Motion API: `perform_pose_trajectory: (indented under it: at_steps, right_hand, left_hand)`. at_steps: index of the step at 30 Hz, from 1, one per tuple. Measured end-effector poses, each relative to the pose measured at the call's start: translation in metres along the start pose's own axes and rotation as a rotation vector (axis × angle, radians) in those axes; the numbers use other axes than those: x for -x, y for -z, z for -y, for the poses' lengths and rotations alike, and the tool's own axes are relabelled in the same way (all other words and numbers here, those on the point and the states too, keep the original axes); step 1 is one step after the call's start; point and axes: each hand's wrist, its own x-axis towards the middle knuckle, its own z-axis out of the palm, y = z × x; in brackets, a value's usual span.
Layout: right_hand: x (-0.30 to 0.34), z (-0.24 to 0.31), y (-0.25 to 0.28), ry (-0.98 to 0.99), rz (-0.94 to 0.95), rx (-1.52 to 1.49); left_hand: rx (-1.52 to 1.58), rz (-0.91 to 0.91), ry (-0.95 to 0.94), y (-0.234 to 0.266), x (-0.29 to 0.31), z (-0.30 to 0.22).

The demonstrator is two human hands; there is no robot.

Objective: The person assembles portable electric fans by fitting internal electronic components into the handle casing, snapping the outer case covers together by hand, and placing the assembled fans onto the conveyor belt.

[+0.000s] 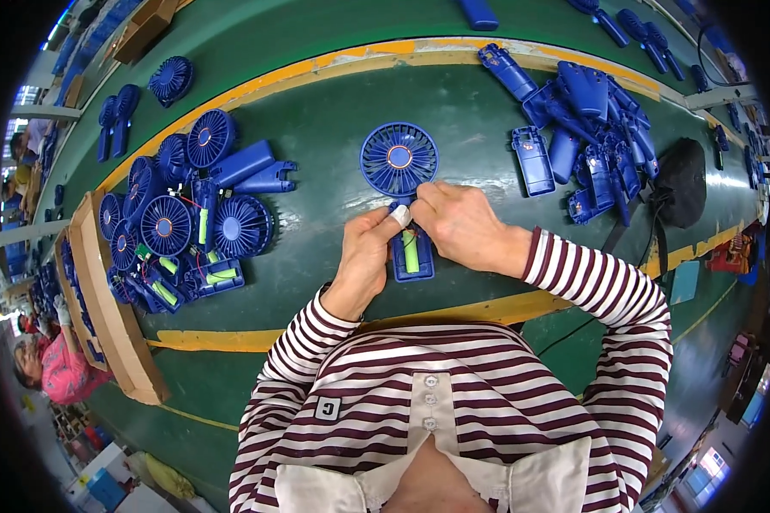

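A blue handheld fan [399, 160] lies on the green bench in front of me, its round grille pointing away and its handle toward me. The handle casing [413, 266] is uncovered, and a light green battery cell [411, 250] shows inside. My left hand [370, 252] grips the handle from the left, with a white wrap on one fingertip. From the right, my right hand [464, 224] is closed at the neck below the grille, fingers pinched together. Whatever small part sits between those fingertips is hidden.
At left lies a pile of fans [167, 226] with open handles and green cells. Several blue casing shells [586, 98] are heaped at right, beside a black bag [681, 182]. A cardboard tray [111, 299] stands at the left end. Another person in pink [67, 368] is at far left.
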Motion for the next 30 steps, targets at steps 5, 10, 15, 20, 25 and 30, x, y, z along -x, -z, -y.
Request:
perform_pose_trajectory:
  at_steps: [5, 10, 15, 20, 25, 30]
  right_hand:
    - [-0.003, -0.002, 0.002, 0.018, 0.041, -0.013]
    - [0.003, -0.009, 0.005, 0.034, 0.011, -0.096]
    - [0.006, -0.001, 0.015, 0.014, 0.014, -0.137]
    - [0.002, 0.004, 0.013, -0.063, -0.073, -0.186]
    - [0.009, 0.023, 0.003, -0.300, -0.351, -0.446]
    - [-0.002, 0.037, -0.020, -0.381, -0.531, -0.355]
  left_hand:
    - [0.016, -0.018, 0.024, -0.001, 0.000, -0.001]
    - [-0.036, 0.019, 0.080, 0.004, -0.005, -0.005]
    - [-0.015, 0.188, 0.174, 0.011, -0.011, -0.011]
    - [-0.046, 0.206, 0.118, 0.017, -0.013, -0.008]
    - [0.058, 0.097, -0.093, 0.012, -0.009, -0.014]
    - [-0.009, -0.020, -0.164, 0.009, -0.005, -0.010]
